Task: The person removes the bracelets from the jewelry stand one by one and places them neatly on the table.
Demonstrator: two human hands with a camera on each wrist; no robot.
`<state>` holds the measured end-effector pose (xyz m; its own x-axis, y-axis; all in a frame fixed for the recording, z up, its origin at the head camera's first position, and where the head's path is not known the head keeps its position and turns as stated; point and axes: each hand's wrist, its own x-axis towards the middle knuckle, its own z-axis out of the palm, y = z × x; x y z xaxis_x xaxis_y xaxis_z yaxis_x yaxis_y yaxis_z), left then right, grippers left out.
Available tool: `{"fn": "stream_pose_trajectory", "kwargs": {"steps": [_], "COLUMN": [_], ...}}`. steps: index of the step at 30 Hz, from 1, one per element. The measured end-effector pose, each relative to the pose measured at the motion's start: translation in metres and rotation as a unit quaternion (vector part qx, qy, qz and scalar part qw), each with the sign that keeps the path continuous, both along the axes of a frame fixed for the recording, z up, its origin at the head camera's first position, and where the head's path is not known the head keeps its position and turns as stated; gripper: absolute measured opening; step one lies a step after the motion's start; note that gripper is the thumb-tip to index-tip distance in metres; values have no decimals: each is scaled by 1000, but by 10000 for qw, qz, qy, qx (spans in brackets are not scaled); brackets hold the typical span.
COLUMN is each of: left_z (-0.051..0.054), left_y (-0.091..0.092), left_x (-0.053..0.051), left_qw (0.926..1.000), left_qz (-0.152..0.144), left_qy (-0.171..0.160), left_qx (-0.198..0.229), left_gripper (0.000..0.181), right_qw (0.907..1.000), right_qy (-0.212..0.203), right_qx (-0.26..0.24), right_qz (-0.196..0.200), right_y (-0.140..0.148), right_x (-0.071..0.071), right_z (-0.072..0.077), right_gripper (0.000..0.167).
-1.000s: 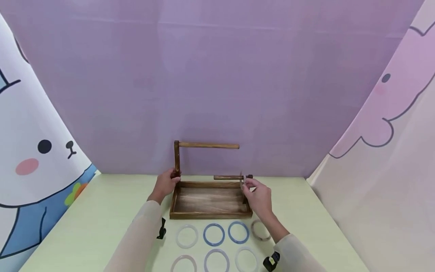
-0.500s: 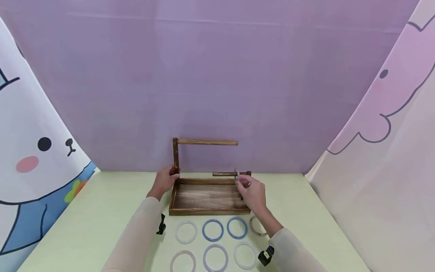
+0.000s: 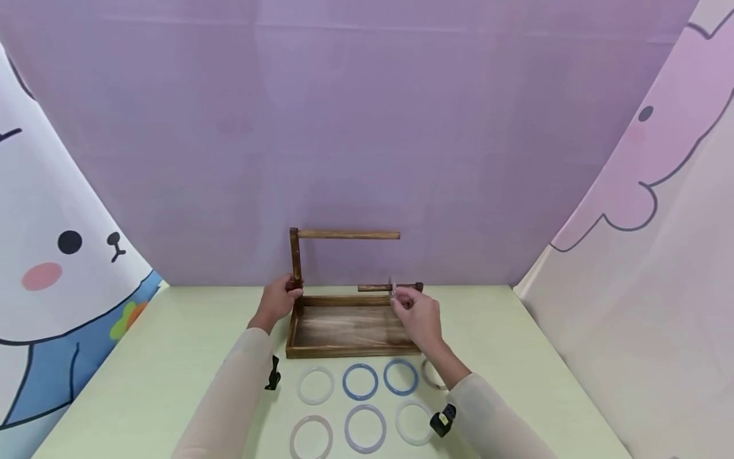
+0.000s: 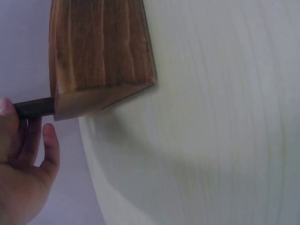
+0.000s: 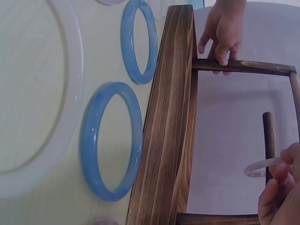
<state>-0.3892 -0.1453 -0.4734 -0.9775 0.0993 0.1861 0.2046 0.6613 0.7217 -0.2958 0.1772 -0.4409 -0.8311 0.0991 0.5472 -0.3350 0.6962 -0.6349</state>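
A brown wooden rack has a shallow tray base (image 3: 352,351), a tall left post with an upper bar (image 3: 350,234), and a shorter right post with a lower bar (image 3: 371,288). My left hand (image 3: 277,299) grips the left post (image 4: 35,108) just above the tray. With thumb and fingers, my right hand (image 3: 421,319) pinches a pale translucent bangle (image 5: 255,169). That bangle is around the lower bar, partway between its free end and the right post. Fingers hide part of the bangle in both views.
In front of the rack, several bangles lie flat in two rows: two blue bangles (image 3: 360,382), white ones (image 3: 315,386), a lavender one (image 3: 365,428), a pinkish one (image 3: 311,437) and a brownish one (image 3: 430,374) partly behind the right forearm. A purple backdrop (image 3: 367,140) stands behind the table.
My right hand has moved left along the lower bar with the pale bangle, away from the right post. The left hand keeps its grip. The head view has tilted slightly down.
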Motion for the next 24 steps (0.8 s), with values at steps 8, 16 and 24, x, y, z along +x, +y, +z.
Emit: {"fn": "stream_pose_trajectory", "kwargs": {"steps": [8, 16, 24], "left_z": [1, -1, -2], "left_y": [-1, -1, 1], "left_x": [0, -3, -2], "left_qw": [10000, 10000, 10000], "left_qz": [1, 14, -3], "left_qy": [16, 53, 38], "left_qx": [-35, 48, -58], "left_gripper": [21, 21, 22], "right_qw": [10000, 9998, 9994], "right_qy": [-25, -70, -236], "right_qx": [0, -16, -81], "right_qz": [71, 211, 222], "right_y": [-9, -19, -27], "right_x": [-3, -3, -5], "right_z": [2, 6, 3], "right_gripper": [15, 15, 14]}}
